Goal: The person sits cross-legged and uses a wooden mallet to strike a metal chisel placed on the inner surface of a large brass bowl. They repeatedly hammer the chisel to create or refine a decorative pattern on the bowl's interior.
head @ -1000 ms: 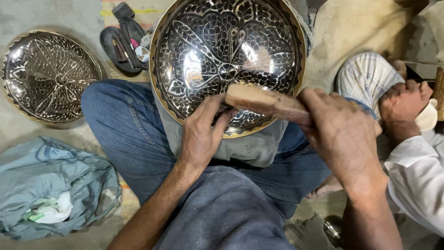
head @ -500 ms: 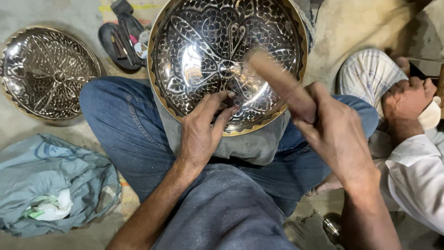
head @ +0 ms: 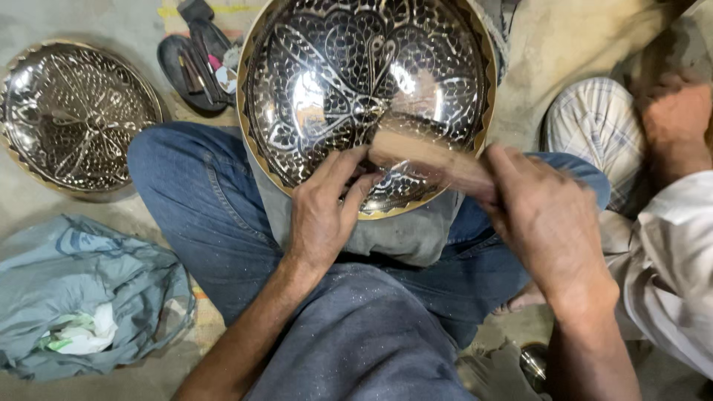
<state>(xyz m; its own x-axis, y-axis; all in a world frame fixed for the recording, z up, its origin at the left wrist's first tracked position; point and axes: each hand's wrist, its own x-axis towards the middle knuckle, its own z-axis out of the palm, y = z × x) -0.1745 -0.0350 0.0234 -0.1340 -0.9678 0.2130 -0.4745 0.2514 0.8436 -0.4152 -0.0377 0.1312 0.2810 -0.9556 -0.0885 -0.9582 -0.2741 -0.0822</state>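
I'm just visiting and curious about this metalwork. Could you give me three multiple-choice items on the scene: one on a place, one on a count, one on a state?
1. Where does the large engraved tray rest?
A. on the person's lap, over a grey cloth
B. on a shelf
C. in a sink

2. How many engraved metal trays are in view?
A. one
B. two
C. four

3. What is the right hand doing?
A. lying open and flat
B. gripping a wooden handle
C. holding a cup

Answers:
1 A: the tray leans on the jeans-clad legs, with the cloth under its rim.
2 B: a second tray lies on the floor to the left.
3 B: its fingers close round the handle, while the left hand presses its fingertips on the tray.
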